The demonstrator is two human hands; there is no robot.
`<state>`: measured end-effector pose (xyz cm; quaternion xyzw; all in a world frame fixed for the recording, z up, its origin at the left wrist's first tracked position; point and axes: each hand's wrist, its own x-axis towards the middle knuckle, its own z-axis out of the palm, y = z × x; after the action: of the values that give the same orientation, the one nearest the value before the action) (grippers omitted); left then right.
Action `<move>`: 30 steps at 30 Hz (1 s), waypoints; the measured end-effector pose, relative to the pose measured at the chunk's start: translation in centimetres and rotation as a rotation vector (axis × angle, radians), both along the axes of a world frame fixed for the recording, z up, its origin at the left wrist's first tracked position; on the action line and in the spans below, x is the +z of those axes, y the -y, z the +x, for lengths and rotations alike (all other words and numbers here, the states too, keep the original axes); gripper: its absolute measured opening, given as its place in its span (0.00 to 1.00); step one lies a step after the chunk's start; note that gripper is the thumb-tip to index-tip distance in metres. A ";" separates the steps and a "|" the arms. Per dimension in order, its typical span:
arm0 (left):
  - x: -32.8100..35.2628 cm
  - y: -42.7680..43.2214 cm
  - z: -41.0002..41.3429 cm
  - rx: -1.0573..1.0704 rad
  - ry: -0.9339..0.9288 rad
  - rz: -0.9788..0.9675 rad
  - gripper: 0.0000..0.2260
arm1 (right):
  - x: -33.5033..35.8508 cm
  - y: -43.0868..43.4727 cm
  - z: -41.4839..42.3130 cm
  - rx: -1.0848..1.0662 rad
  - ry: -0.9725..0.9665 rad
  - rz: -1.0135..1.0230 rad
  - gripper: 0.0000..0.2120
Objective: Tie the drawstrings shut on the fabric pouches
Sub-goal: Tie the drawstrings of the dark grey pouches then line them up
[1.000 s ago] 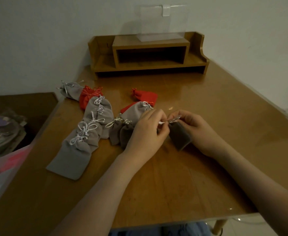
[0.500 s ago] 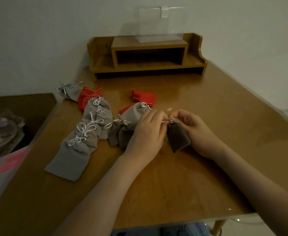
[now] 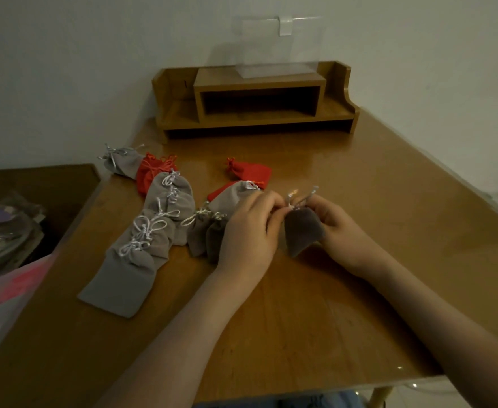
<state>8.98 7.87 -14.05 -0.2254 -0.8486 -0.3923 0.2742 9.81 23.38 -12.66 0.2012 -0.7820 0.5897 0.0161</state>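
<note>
Head view: wooden counter (image 3: pixel 359 304) seen from above, both bare forearms reaching in over the near edge.
Left hand (image 3: pixel 249 234): fingers (image 3: pixel 272 203) curled, pinching the silver drawstrings (image 3: pixel 300 198) at the neck of a dark grey pouch (image 3: pixel 302 231).
Right hand (image 3: pixel 341 231): behind the same pouch, fingers curled round its neck.
Pouch position: upright near the counter's middle, lower corner close to the wood, contact unclear.
Left side: overlapping row of tied grey pouches (image 3: pixel 153 231) angled toward the left edge, small dark pouches (image 3: pixel 206 234) just beside the left hand, red pouches (image 3: pixel 250 172) beyond.
Far edge: wooden shelf unit (image 3: pixel 256 113) against the wall, clear box (image 3: pixel 277 45) on top.
Open room: broad counter surface from the right hand out to the right edge, and between the forearms.
</note>
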 end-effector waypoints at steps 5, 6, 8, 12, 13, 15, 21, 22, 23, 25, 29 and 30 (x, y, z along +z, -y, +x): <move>-0.1 0.6 -0.3 0.016 -0.082 -0.079 0.10 | -0.9 -0.4 -0.8 -0.062 -0.047 0.043 0.04; -0.1 0.6 -0.3 0.022 -0.075 -0.077 0.10 | -1.0 -0.4 -0.9 -0.085 -0.066 0.053 0.07; -0.1 0.5 -0.3 0.020 -0.071 -0.089 0.10 | -1.3 -0.5 -1.2 -0.121 -0.114 0.125 0.07; -0.2 0.5 -0.2 0.012 -0.072 -0.106 0.08 | -1.4 -0.7 -1.3 -0.175 -0.144 0.233 0.06; -0.2 0.5 -0.2 0.013 -0.069 -0.106 0.08 | -1.5 -0.6 -1.3 -0.192 -0.139 0.249 0.06; 0.0 0.6 -0.1 0.010 -0.048 -0.118 0.07 | -1.5 -0.6 -1.3 -0.214 -0.135 0.263 0.06; 1.3 1.9 0.1 0.038 0.281 -0.198 0.07 | -1.4 -0.3 -1.3 -0.143 0.003 0.166 0.06; 1.6 2.2 0.1 0.065 0.320 -0.223 0.08 | -1.4 -0.2 -1.2 -0.112 0.039 0.127 0.09; 1.9 2.6 0.0 0.093 0.334 -0.248 0.08 | -1.3 0.0 -1.1 -0.068 0.074 0.099 0.13; 2.5 3.5 0.1 0.127 0.333 -0.284 0.09 | -1.1 0.5 -0.8 0.053 0.146 0.086 0.21; 2.5 4.8 0.6 0.135 0.388 -0.374 0.09 | -0.3 2.2 -0.7 0.082 0.136 0.383 0.17; 2.3 4.9 0.8 0.123 0.400 -0.371 0.09 | -0.3 2.6 -0.9 0.052 0.098 0.460 0.16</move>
<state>9.78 2.98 -11.80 -0.1378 -0.9554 -0.2493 0.0784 8.90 20.79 -12.92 0.1908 -0.8902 0.4051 -0.0836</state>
